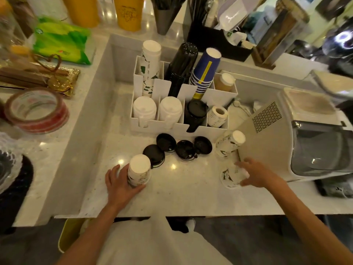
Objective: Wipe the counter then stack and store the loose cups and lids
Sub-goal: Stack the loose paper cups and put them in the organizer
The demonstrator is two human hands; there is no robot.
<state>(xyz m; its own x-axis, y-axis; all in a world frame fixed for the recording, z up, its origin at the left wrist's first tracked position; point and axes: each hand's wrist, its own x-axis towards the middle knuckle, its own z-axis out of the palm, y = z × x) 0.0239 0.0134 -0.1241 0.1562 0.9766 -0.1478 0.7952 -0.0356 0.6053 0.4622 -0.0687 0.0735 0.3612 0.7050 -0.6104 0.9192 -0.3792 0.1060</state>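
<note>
My left hand (pixel 119 185) wraps an upside-down white paper cup with green print (pixel 138 171) standing on the marble counter (pixel 181 194). My right hand (pixel 255 174) closes on another such cup (pixel 232 175), blurred and upside down on the counter. A third upside-down cup (pixel 230 143) stands just behind it. Several black lids (pixel 184 149) lie loose between the cups. Behind them a white divided organizer (pixel 215 96) holds stacks of white, black and blue cups and white and black lids.
A beige machine (pixel 286 138) stands at the right, close to my right hand. A raised ledge on the left carries a tape roll (pixel 36 110), a gold packet and a green bag (pixel 61 41). Yellow cups and straw holders stand at the back.
</note>
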